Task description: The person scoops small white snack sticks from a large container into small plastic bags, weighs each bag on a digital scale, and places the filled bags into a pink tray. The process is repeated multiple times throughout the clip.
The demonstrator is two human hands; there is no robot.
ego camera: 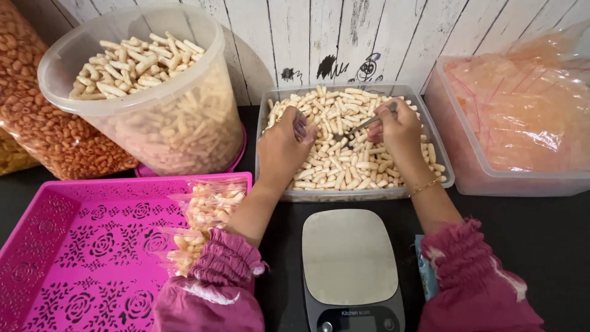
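At the table's back edge, over the clear tub [442, 161] of snack sticks [344, 163], the left hand [284, 144] pinches a small bag [300, 128] open while the right hand [399, 128] grips a metal scoop [362, 126]. This looks like the filling step; next, sticks must drop cleanly into the bag's mouth before weighing on the scale [350, 258].

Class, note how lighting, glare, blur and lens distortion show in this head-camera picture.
Head view: even, soft light, faint shadows; mild glare on the scale plate and round tub; wide-angle bending at the edges; right hand and spoon slightly blurred; snacks sharp.
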